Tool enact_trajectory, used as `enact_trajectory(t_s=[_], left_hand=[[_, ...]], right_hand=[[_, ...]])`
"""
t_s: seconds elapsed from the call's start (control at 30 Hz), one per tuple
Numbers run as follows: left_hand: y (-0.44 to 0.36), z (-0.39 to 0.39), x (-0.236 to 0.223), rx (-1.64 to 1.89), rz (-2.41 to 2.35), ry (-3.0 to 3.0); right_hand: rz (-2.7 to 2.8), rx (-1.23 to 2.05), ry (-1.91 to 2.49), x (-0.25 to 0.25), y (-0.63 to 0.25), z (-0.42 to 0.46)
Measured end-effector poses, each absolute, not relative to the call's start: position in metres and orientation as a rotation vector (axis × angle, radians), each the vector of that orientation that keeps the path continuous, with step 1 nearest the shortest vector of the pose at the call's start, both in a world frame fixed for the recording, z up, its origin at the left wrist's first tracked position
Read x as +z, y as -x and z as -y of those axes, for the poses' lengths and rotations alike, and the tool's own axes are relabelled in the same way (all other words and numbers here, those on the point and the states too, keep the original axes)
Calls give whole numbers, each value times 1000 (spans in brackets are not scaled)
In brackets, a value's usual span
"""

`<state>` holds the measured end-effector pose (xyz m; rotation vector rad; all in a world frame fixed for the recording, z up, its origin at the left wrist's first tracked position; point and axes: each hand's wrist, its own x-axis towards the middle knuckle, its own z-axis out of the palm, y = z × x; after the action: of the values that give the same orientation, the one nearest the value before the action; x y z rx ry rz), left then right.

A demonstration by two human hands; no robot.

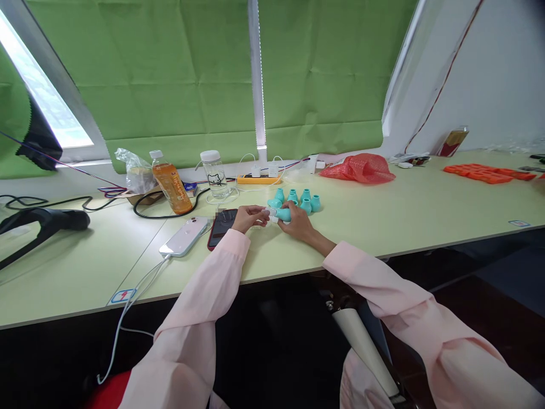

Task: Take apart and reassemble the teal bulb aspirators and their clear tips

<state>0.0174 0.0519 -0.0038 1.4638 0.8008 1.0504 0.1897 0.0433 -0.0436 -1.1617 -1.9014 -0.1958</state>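
Note:
My right hand [298,222] is closed around a small turquoise bulb-shaped piece [283,215], held on its side above the table. The fingers of my left hand [251,218] pinch a small clear piece [271,212] against the narrow end of the turquoise one. Whether the two are joined I cannot tell. Just beyond my hands stand several more turquoise bulb-shaped pieces [305,205], most of them upright with their necks up. Another small whitish clear piece [273,220] shows below my fingertips, partly hidden by them.
Left of my hands lie a dark phone [222,224] and a white phone [184,236] on a cable. Behind are an orange drink bottle [172,187], a clear water bottle [216,176] and a power strip [259,179]. A red plastic bag [358,168] and orange parts [481,172] lie rightward.

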Motion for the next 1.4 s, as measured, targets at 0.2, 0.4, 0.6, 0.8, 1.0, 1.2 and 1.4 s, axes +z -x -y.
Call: enact_trajectory(t_s=[0.2,0.4,0.6,0.8,1.0,1.2,1.4], left_hand=[[-18,-50,-2,1031,-807,-1556],[-20,-49,-4,1062,-792,-1650],[-20,-53,-10,1103,-811,-1734],[-19,-54,-13,1097,-818,-1811],[-19,-53,-14,1088,-827,-1890],[-22,-49,-14,1129,-848,-1973],[-24,-46,-13,1184,-840,-2065]], right_hand=[[1963,-227,1120,-48,-197,-49],[1994,-223,1131,-50,-197,-52],[2039,-167,1137,-46,-197,-49],[2067,-64,1122,-43,-198,-47],[2100,45,1111,-41,-200,-48],[2109,130,1093,-39,-203,-50],[2091,203,1082,-38,-203,-52]])
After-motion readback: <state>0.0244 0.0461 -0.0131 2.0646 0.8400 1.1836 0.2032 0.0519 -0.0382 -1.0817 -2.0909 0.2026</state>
